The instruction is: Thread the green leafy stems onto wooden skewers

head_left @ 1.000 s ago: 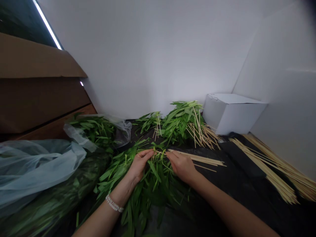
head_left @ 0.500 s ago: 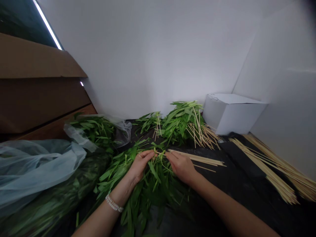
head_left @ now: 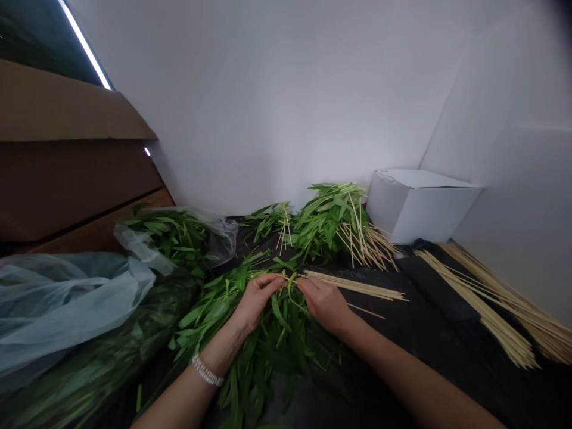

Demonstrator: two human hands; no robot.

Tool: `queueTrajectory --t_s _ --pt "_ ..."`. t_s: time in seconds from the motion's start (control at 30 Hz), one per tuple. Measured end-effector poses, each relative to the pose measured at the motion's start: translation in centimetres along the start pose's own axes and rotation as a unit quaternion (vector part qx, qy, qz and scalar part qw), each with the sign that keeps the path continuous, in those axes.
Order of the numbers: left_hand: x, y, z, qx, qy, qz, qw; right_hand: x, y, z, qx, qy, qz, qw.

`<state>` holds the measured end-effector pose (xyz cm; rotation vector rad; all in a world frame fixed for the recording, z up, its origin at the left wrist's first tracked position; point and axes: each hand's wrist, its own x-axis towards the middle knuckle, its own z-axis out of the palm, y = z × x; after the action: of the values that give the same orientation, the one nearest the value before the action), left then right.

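My left hand (head_left: 255, 302) is closed, thumb and fingers pinching the stem end of leafy greens (head_left: 279, 313) that hang between my hands. Close beside it on the right, my right hand (head_left: 327, 304) is closed on a thin bamboo skewer (head_left: 369, 311), whose back end sticks out to the right below the hand. Between the fingertips of both hands the skewer meets the pale green stems; whether it passes through them is too small to tell. Loose leafy stems (head_left: 210, 298) lie beside and under my left hand. Several bamboo skewers (head_left: 361, 286) lie just beyond my right hand.
Skewered greens (head_left: 326, 220) are piled at the back by a white box (head_left: 402, 205). A smaller skewered bunch (head_left: 272, 220) lies left of them. Plastic bags (head_left: 67, 304) of greens and a cardboard box (head_left: 75, 185) stand left. More skewers (head_left: 487, 310) lie right on black sheeting.
My right hand has shifted slightly left, closer to my left hand, and the skewer's back end has moved left and a little down with it. The surroundings stay as they were.
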<state>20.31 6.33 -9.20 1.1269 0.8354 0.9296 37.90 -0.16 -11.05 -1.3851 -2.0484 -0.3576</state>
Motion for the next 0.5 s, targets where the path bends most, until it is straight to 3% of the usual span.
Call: queueTrajectory --t_s 0.23,0.5 --pt "-0.3 0.3 0.2 0.015 -0.015 0.006 1.0 0.1 -0.1 0.0 -0.001 0.02 -0.012 1.0" --pt "-0.1 0.8 -0.3 -0.035 -0.024 0.003 0.999 0.5 0.7 -1.3 0.002 0.105 0.017 0.994"
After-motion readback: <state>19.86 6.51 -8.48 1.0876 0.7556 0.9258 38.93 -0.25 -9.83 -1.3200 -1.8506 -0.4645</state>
